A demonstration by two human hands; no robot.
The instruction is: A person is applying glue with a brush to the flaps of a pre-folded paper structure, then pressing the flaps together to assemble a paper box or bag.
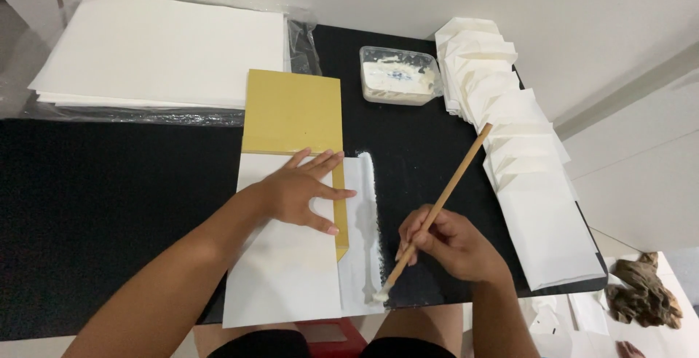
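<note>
Head view: the left hand point(298, 194) lies flat and open on the white sheet point(284, 270), pinning it over the yellow board point(291, 114). Right of that board, the right hand point(451, 245) pinches a wooden brush point(437, 209), its wet tip on the sheet's flap point(362, 234). Should the pinning palm slip, paste may smear onto the black table point(109, 205).

Soft, even indoor light falls from above, bright on the white paper stack point(160, 48) at far left, which nearly washes out. The black table point(95, 205) stays deep and flat, with faint shadows under the arms. Focus is sharp; edges bend slightly with wide-angle distortion.
</note>
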